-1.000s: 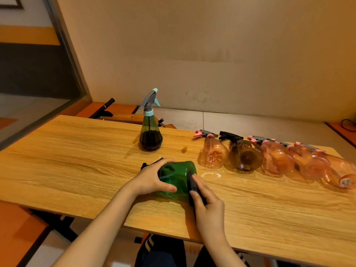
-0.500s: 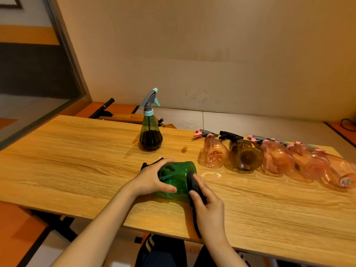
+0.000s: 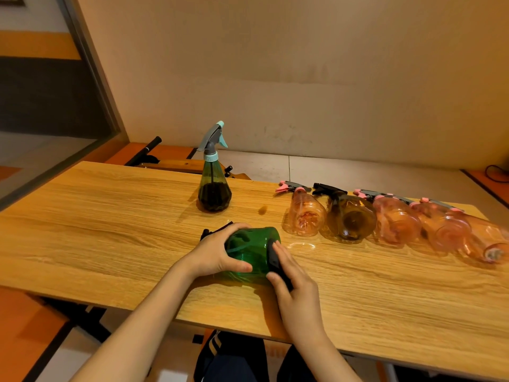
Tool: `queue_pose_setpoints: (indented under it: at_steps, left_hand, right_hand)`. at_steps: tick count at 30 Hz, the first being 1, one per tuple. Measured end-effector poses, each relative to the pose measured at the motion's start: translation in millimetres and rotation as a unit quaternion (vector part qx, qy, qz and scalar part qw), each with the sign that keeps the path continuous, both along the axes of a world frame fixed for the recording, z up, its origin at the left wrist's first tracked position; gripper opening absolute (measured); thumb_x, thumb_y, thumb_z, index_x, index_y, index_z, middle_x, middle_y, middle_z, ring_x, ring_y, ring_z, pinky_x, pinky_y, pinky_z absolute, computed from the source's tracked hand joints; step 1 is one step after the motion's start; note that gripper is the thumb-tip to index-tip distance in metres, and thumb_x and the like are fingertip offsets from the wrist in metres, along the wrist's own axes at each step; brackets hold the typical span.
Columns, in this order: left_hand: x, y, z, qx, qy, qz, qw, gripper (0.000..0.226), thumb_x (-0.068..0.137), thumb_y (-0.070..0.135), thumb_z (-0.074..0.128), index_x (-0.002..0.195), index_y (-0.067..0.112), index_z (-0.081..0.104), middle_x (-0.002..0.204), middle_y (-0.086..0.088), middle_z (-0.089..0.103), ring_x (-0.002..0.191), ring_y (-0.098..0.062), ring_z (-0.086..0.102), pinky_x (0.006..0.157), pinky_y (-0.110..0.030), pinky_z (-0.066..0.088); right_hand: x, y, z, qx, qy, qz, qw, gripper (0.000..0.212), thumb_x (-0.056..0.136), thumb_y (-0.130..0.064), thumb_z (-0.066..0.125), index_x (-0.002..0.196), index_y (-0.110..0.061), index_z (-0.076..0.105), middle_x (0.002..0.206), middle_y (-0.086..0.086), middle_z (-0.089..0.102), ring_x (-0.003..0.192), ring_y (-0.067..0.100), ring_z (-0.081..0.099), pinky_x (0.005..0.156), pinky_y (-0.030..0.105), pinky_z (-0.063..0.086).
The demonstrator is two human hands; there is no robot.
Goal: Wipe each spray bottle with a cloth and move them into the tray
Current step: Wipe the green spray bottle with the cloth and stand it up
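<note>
A green spray bottle (image 3: pixel 252 248) lies on its side near the front of the wooden table (image 3: pixel 110 232), base toward me. My left hand (image 3: pixel 217 253) grips its body from the left. My right hand (image 3: pixel 296 277) holds a dark cloth (image 3: pixel 274 257) against the bottle's base. An upright dark green spray bottle (image 3: pixel 213 186) with a teal and grey trigger stands behind. To the right lie several bottles in a row: a pink one (image 3: pixel 304 213), a brown one (image 3: pixel 349 216), and more pink ones (image 3: pixel 396 221). No tray is in view.
The wall runs close behind the table. A dark bar and wooden frame (image 3: pixel 165 161) sit behind the table's far left edge. A cable (image 3: pixel 495 172) lies on the floor at far right. My legs are under the table's front edge.
My right hand with the cloth has shifted slightly along the green bottle's base. The left hand and the other bottles are unchanged.
</note>
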State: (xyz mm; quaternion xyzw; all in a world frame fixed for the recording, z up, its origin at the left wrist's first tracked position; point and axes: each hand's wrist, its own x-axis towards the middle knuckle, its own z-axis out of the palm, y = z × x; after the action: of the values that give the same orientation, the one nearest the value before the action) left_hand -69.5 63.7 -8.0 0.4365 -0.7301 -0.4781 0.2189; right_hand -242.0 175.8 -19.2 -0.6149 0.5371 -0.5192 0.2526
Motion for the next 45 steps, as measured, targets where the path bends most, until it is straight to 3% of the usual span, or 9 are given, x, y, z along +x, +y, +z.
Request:
queue_pose_setpoints:
  at_steps: [8,12,16,18,22,27,32,39,45]
  left_hand:
    - [0.3,-1.7,0.1,0.012,-0.002,-0.004,1.0,0.079,0.05,0.049,0.084,0.119,0.05,0.046,0.124,0.006,0.058,0.116,-0.012,0.057,0.099,-0.042,0.049]
    - [0.5,-2.0,-0.4,0.009,-0.002,0.001,1.0,0.08,0.049,0.049,0.084,0.119,0.049,0.046,0.124,0.005,0.058,0.116,-0.012,0.057,0.098,-0.042,0.05]
    - [0.9,-3.0,-2.9,0.003,-0.005,-0.004,1.0,0.082,0.049,0.049,0.084,0.122,0.048,0.046,0.125,0.006,0.058,0.116,-0.012,0.057,0.098,-0.042,0.05]
    - [2.1,-4.7,-2.9,0.01,-0.007,-0.007,1.0,0.084,0.05,0.048,0.085,0.124,0.045,0.046,0.125,0.005,0.058,0.116,-0.013,0.057,0.098,-0.043,0.049]
    - [1.9,-3.3,-1.3,0.016,-0.008,-0.016,1.0,0.082,0.051,0.046,0.085,0.123,0.047,0.045,0.125,0.004,0.057,0.115,-0.013,0.057,0.098,-0.042,0.05]
    - [-0.2,0.6,2.5,0.008,-0.003,-0.016,1.0,0.078,0.049,0.048,0.082,0.117,0.05,0.044,0.124,0.007,0.057,0.115,-0.009,0.056,0.098,-0.038,0.05]
    - [-0.4,-0.3,1.8,0.006,-0.005,-0.013,1.0,0.078,0.048,0.048,0.082,0.117,0.051,0.044,0.125,0.007,0.056,0.117,-0.011,0.055,0.099,-0.04,0.049]
    - [1.2,1.0,3.6,0.021,-0.013,-0.036,0.999,0.082,0.051,0.046,0.085,0.122,0.047,0.044,0.126,0.005,0.055,0.118,-0.013,0.056,0.1,-0.043,0.049]
    - [0.4,0.5,4.5,0.015,0.0,-0.04,0.999,0.081,0.052,0.042,0.085,0.123,0.042,0.046,0.125,0.004,0.058,0.117,-0.011,0.056,0.1,-0.043,0.048]
  right_hand:
    - [-9.2,-27.2,5.9,0.029,-0.049,-0.004,0.998,0.055,0.089,0.005,0.053,0.121,-0.038,0.044,0.126,-0.028,0.041,0.124,-0.012,0.034,0.096,-0.002,0.024]
    - [-5.1,-18.1,5.6,-0.006,0.018,0.015,1.0,0.061,0.087,0.009,0.054,0.126,-0.036,0.044,0.133,-0.022,0.039,0.121,-0.025,0.026,0.095,-0.002,0.024]
    - [-5.3,1.3,-9.9,-0.022,0.043,0.01,0.999,0.067,0.085,0.014,0.053,0.13,-0.035,0.04,0.134,-0.02,0.039,0.126,-0.019,0.024,0.093,-0.004,0.025]
    - [-5.7,-6.2,-7.8,0.014,-0.005,-0.019,1.0,0.062,0.087,0.011,0.053,0.121,-0.04,0.048,0.13,-0.023,0.041,0.127,-0.008,0.032,0.093,-0.004,0.024]
    - [-5.2,-35.1,13.8,0.069,-0.132,-0.064,0.987,0.042,0.089,0.006,0.052,0.124,-0.017,0.056,0.126,-0.009,0.052,0.125,0.006,0.044,0.09,-0.004,0.029]
    - [11.9,-18.1,28.4,-0.018,-0.063,-0.02,0.998,0.056,0.086,0.01,0.055,0.118,-0.036,0.052,0.122,-0.026,0.048,0.122,-0.012,0.038,0.096,0.001,0.029]
    - [3.4,9.6,-6.7,0.018,-0.044,-0.043,0.998,0.061,0.086,0.01,0.055,0.113,-0.044,0.051,0.121,-0.029,0.047,0.122,-0.014,0.036,0.095,-0.002,0.026]
    - [-10.7,-34.8,6.6,0.092,-0.119,-0.076,0.986,0.039,0.09,0.004,0.053,0.124,-0.013,0.058,0.126,-0.004,0.056,0.123,0.009,0.047,0.092,0.003,0.033]
    - [3.3,8.4,4.7,0.044,-0.058,-0.038,0.997,0.054,0.087,0.006,0.056,0.111,-0.042,0.054,0.117,-0.031,0.048,0.117,-0.018,0.037,0.095,-0.002,0.026]
